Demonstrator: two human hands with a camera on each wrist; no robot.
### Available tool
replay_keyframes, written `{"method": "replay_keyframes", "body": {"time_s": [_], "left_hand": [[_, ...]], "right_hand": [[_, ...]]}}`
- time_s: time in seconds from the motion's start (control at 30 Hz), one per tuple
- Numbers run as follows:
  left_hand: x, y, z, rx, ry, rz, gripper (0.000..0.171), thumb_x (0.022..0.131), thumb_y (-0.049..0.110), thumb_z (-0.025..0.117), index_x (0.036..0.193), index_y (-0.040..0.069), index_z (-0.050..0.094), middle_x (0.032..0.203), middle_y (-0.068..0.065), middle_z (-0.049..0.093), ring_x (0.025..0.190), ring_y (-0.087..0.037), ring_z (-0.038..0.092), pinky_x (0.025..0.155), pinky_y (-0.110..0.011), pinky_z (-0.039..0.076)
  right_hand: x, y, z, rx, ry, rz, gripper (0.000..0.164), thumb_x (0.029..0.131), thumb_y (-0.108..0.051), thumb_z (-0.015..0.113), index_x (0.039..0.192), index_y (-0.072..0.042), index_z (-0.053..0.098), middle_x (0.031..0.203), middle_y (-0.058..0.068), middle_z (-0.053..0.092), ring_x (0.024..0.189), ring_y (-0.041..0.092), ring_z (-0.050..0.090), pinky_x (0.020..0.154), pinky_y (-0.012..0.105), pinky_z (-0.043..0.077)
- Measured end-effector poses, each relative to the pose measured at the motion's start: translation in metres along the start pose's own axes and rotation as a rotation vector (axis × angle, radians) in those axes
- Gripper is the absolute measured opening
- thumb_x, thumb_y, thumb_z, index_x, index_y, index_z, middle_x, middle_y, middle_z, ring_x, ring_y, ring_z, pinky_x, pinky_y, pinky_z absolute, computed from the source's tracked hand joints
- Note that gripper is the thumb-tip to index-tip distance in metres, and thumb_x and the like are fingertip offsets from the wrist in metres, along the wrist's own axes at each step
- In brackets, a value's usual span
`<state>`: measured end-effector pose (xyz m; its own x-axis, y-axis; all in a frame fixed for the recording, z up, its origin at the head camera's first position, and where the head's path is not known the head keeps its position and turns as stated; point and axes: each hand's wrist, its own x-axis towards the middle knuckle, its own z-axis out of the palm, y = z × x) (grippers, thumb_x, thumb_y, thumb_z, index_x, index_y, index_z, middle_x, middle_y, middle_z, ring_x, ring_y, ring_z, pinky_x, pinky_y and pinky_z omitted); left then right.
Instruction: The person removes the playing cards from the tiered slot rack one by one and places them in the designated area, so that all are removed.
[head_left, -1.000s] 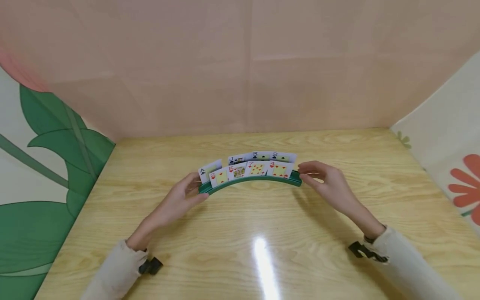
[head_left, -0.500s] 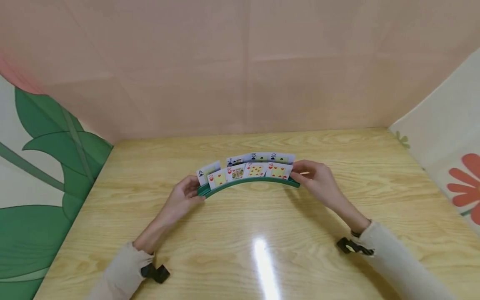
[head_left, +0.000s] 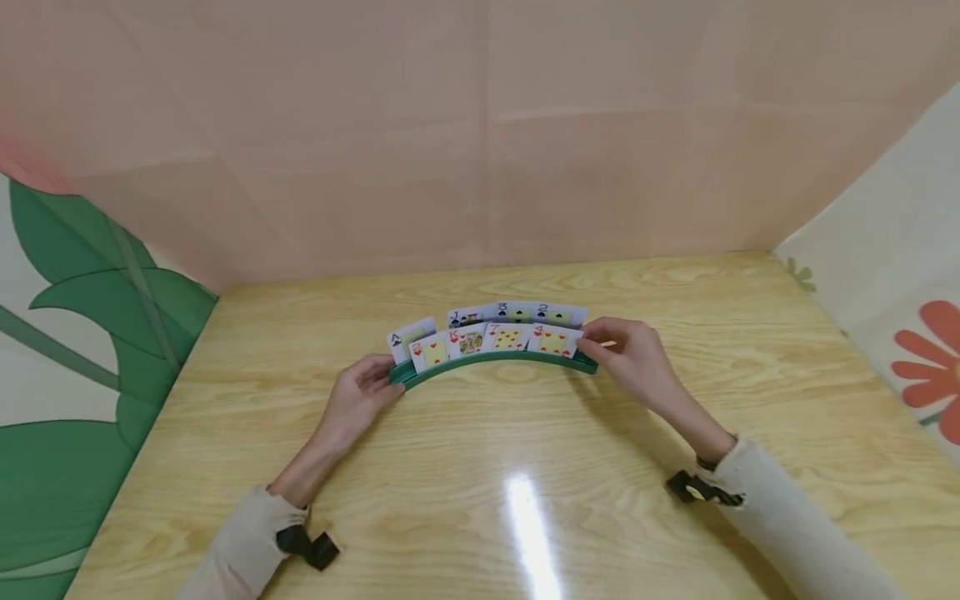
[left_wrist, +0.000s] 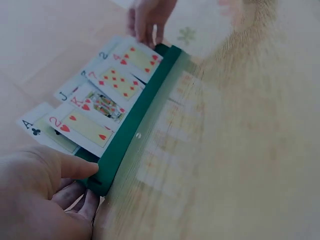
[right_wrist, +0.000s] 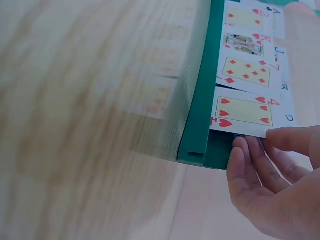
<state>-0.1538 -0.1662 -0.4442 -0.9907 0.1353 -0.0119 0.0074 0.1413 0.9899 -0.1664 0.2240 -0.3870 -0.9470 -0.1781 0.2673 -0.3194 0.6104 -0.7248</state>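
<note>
A curved green card holder (head_left: 480,360) stands on the table, bearing two rows of upright playing cards. The front row has a two of hearts (head_left: 430,353), a king of hearts (left_wrist: 102,104), a seven of diamonds (right_wrist: 247,71) and a four of hearts (head_left: 553,341). Behind them show an ace of clubs (left_wrist: 45,127), a jack (head_left: 467,317) and other black cards, partly covered. My left hand (head_left: 358,400) grips the holder's left end, thumb in front. With thumb and fingers, my right hand (head_left: 637,362) pinches the four of hearts at its right edge.
The pale wooden table (head_left: 450,467) reaches back to a pinkish cloth wall (head_left: 480,150). Side panels with painted green leaves (head_left: 67,350) and a red flower (head_left: 937,362) border it. A light glares on the tabletop in front of the holder.
My right hand has come leftward from the holder's right end to the four of hearts. My left hand still grips the left end. The view has shifted slightly.
</note>
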Motion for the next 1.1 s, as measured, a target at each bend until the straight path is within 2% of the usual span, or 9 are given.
{"method": "replay_keyframes", "body": {"time_s": [0.23, 0.47, 0.77, 0.87, 1.0, 1.1], "left_hand": [[-0.004, -0.0053, 0.0023, 0.075, -0.003, 0.078, 0.041, 0.088, -0.004, 0.071, 0.127, -0.005, 0.058, 0.13, -0.022, 0.061, 0.123, -0.031, 0.058, 0.103, -0.027, 0.049], [-0.0054, -0.008, 0.0013, 0.083, 0.011, 0.084, 0.041, 0.088, -0.002, 0.072, 0.127, -0.007, 0.058, 0.131, -0.024, 0.059, 0.124, -0.032, 0.057, 0.105, -0.032, 0.049], [-0.0039, -0.0086, 0.0001, 0.091, 0.014, 0.102, 0.039, 0.088, -0.003, 0.072, 0.124, -0.008, 0.058, 0.129, -0.023, 0.06, 0.122, -0.031, 0.058, 0.104, -0.032, 0.049], [-0.0031, -0.008, 0.0, 0.093, 0.01, 0.113, 0.038, 0.088, -0.003, 0.071, 0.124, -0.007, 0.058, 0.129, -0.023, 0.06, 0.122, -0.031, 0.058, 0.104, -0.032, 0.049], [-0.0007, -0.0075, 0.0005, 0.097, 0.005, 0.124, 0.038, 0.088, -0.004, 0.071, 0.124, -0.007, 0.058, 0.128, -0.023, 0.06, 0.122, -0.032, 0.058, 0.103, -0.032, 0.05], [0.0005, -0.0072, 0.0012, 0.095, -0.001, 0.128, 0.038, 0.088, -0.005, 0.071, 0.124, -0.008, 0.058, 0.128, -0.023, 0.059, 0.122, -0.032, 0.057, 0.104, -0.032, 0.05]], "right_hand": [[-0.0026, -0.0005, 0.0004, 0.0, -0.011, 0.009, 0.012, 0.095, -0.011, 0.068, 0.098, -0.001, 0.073, 0.095, 0.013, 0.073, 0.085, 0.026, 0.069, 0.067, 0.018, 0.057], [-0.0037, -0.0022, 0.0036, -0.006, 0.009, 0.0, 0.01, 0.094, -0.01, 0.069, 0.095, -0.002, 0.074, 0.093, 0.012, 0.074, 0.082, 0.026, 0.071, 0.067, 0.019, 0.058], [-0.0023, -0.0043, 0.0018, 0.006, 0.036, -0.022, 0.008, 0.092, -0.006, 0.071, 0.094, 0.0, 0.073, 0.091, 0.015, 0.075, 0.084, 0.03, 0.073, 0.069, 0.012, 0.055], [-0.0022, -0.0048, -0.0001, 0.004, 0.037, -0.02, 0.008, 0.092, -0.006, 0.07, 0.094, 0.001, 0.072, 0.092, 0.016, 0.074, 0.085, 0.032, 0.073, 0.07, 0.017, 0.057], [-0.0015, -0.0057, -0.0031, -0.008, 0.051, -0.024, 0.007, 0.092, -0.004, 0.069, 0.095, 0.003, 0.07, 0.092, 0.018, 0.073, 0.085, 0.033, 0.072, 0.072, 0.029, 0.062], [-0.0012, -0.0061, -0.0057, -0.018, 0.063, -0.029, 0.008, 0.092, -0.003, 0.069, 0.096, 0.004, 0.069, 0.092, 0.019, 0.072, 0.085, 0.034, 0.072, 0.072, 0.031, 0.062]]}}
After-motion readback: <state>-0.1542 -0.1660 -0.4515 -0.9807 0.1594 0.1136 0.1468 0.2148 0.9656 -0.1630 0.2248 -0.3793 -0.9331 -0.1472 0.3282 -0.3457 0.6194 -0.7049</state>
